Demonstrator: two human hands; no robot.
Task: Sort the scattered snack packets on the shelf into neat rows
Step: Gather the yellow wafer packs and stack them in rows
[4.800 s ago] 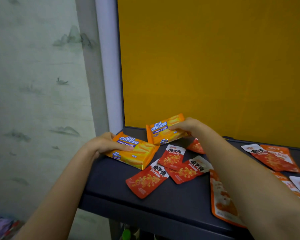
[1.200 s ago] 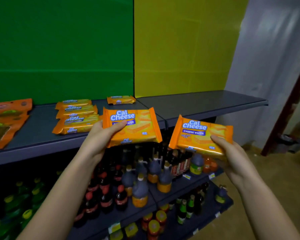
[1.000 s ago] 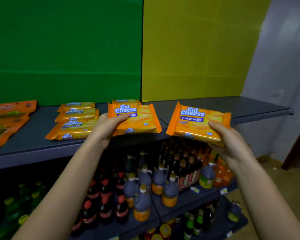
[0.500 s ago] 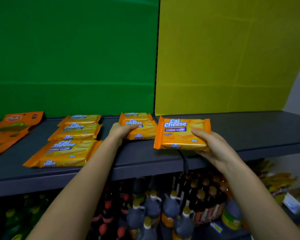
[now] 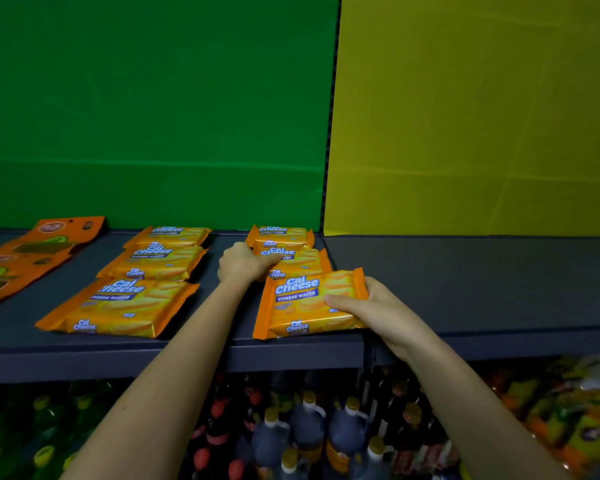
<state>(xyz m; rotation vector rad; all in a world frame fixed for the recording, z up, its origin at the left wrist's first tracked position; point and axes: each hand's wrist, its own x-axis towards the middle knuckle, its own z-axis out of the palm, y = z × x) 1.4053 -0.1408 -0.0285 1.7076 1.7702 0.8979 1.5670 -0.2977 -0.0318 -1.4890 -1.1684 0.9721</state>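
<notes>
Dark grey metal shelf (image 5: pixel 465 282): one row of orange foil wafer packets (image 5: pixel 146 271) looks finished. My right hand (image 5: pixel 371 306) grips the second row's front packet (image 5: pixel 302 306) at the shelf edge; my left hand (image 5: pixel 243 263) seems curled round the middle packet (image 5: pixel 302 262).

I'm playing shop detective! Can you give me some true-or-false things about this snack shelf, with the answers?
1. The right hand holds the front Cal Cheese packet. True.
2. The panels behind the shelf are red. False: there is a green panel and a yellow panel.
3. The left hand is empty. False: it holds the middle packet, just behind the front one.
4. Bottles stand under the shelf. True.
</notes>
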